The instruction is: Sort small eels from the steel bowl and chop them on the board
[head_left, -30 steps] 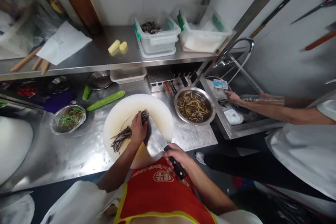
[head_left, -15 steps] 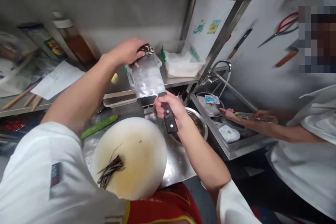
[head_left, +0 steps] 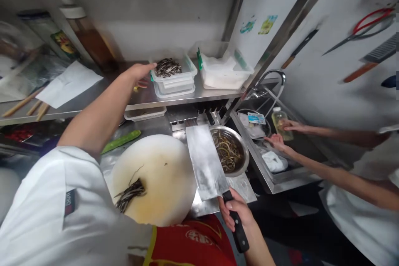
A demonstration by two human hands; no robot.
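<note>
My right hand (head_left: pixel 238 212) grips the black handle of a cleaver (head_left: pixel 205 164), its broad blade held flat between the chopping board and a metal bowl. My left hand (head_left: pixel 141 75) is stretched out to the left side of a clear plastic container (head_left: pixel 174 85), thumb at the rim and fingers apart. In that container lies a heap of thin dark-and-pale strips (head_left: pixel 168 67). A smaller bunch of similar strips (head_left: pixel 132 194) rests on the left of the round white chopping board (head_left: pixel 162 170). The steel bowl (head_left: pixel 246 156) holds long brownish strips in liquid.
A green cucumber-like vegetable (head_left: pixel 121 141) lies behind the board. On the shelf (head_left: pixel 140 100) are a second plastic container (head_left: pixel 226 75), a bottle (head_left: pixel 89 37) and white paper (head_left: pixel 67 85). At the right, a co-worker's hands (head_left: pixel 289 129) hold a bottle over the sink (head_left: pixel 277 185).
The cleaver has come down and back from the container, where strips now lie. My left hand has moved left off the strips. The co-worker's bottle is now upright.
</note>
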